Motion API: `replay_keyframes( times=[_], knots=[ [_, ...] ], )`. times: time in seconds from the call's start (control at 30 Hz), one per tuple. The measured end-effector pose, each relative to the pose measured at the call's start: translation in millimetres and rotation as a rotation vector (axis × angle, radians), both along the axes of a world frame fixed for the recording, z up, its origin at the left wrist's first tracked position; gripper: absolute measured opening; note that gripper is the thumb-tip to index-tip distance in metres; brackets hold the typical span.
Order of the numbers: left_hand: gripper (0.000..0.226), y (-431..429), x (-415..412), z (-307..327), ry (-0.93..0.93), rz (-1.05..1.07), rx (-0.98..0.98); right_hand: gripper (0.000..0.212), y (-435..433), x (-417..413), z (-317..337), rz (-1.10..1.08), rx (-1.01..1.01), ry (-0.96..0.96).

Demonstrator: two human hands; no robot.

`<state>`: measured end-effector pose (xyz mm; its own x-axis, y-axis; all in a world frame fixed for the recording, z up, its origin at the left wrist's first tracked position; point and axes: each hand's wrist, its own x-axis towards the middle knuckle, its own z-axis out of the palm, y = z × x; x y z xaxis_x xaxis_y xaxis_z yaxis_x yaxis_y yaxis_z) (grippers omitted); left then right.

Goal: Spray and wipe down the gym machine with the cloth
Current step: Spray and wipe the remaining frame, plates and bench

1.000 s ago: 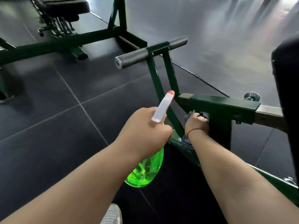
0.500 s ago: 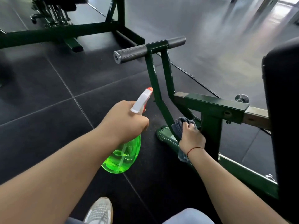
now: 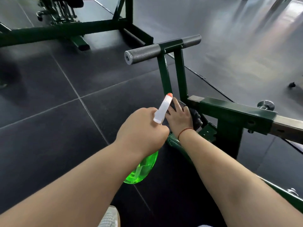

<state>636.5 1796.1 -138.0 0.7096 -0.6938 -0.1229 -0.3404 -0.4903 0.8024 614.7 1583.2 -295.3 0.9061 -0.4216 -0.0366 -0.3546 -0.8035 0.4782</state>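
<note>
Your left grip (image 3: 142,128) is curled round the green spray bottle (image 3: 143,169). Your right grip (image 3: 180,119), fingers flat, presses the dark cloth (image 3: 196,118) against the machine's green frame (image 3: 229,110).

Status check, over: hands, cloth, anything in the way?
Left hand grips spray bottle. Right hand presses cloth flat against machine frame. Nothing blocking the wipe.
</note>
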Motion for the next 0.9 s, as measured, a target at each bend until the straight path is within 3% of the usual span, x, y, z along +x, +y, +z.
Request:
replay_keyframes(
  times=[0.17,0.37,0.5,0.67,0.9],
  knots=[
    [0.014,2.3,0.6,0.3,-0.048,-0.032,0.03,0.047,12.0,-41.7,-22.1,0.087,-0.03,0.277],
    [0.017,5.8,3.3,0.9,-0.072,-0.068,0.007,0.034,27.0,-68.7,-15.2,0.107,-0.011,0.405],
    [0.011,9.0,6.5,-0.3,-0.102,-0.094,-0.013,0.029,29.3,-51.2,9.4,0.062,0.028,0.36],
    [0.009,12.6,3.0,-6.5,-0.124,-0.116,0.007,0.046,18.5,-19.1,25.6,-0.041,0.107,0.034],
    [0.036,3.7,-12.9,-6.1,-0.133,-0.177,0.012,0.053,26.7,-51.6,-31.7,-0.028,-0.009,0.248]
  ],
)
